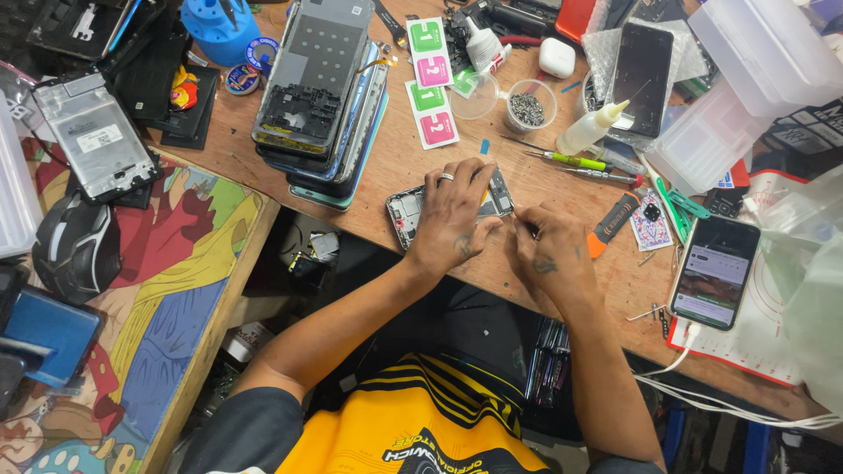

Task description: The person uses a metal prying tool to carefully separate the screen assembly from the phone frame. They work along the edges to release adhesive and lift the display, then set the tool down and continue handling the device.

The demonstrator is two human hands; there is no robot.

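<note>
The left hand (454,213) lay spread, palm down, over an opened phone (413,211) near the front edge of the wooden bench (386,158), fingers wide and pressing it flat; a ring showed on one finger. The right hand (549,254) sat just right of the phone, fingertips pinched narrow at the phone's right end; whether they held anything could not be told.

Everything else is placed from the phone. Just behind and to its left stood a stack of phone frames (320,96). Behind it lay two green-and-pink wipe packets (430,88), and beyond them a small clear cup of screws (527,107) and a white earbud case (557,57). Behind and to the right lay a glue bottle (590,130) and a green-handled screwdriver (571,161), with a dark phone (641,77) on bubble wrap farther back. To the right, past the right hand, lay an orange pry tool (612,225), and well to the right a lit phone (715,272) with a white cable (729,408). Far left, a metal frame (95,136) rested on a cartoon-printed cloth (176,290), and a blue tool holder (219,28) stood at the back left.
</note>
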